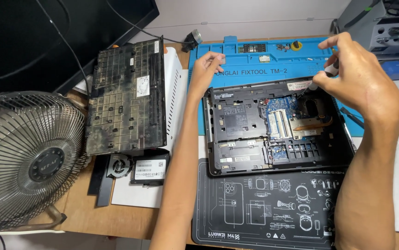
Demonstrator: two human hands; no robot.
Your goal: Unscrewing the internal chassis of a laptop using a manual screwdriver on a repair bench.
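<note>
Wooden desk (93, 217), cluttered, head view only. One blue repair mat (255, 58) far centre, one black printed mat (264, 208) near centre. One opened laptop base (278, 125) lies across both mats, board and copper heat pipe exposed. One dusty bottom cover (125, 97) left of it, resting on a white box (174, 88). One small fan part (118, 165) and one black drive (150, 169) near that cover. One wire desk fan (26, 157) at the left edge, partly cut off. One dark monitor (46, 32) far left, cut off at the top. Grey equipment (384, 23) far right, mostly out of frame.

Left hand (204, 69) rests at the far left corner of the laptop base, fingers curled loosely, holding nothing that shows. Right hand (361, 78) hovers over the far right corner, fingers pinched narrow on a screwdriver (322, 76); its tip points down at the base, exact contact hard to make out. Small parts in the blue mat's trays too small to count.
</note>
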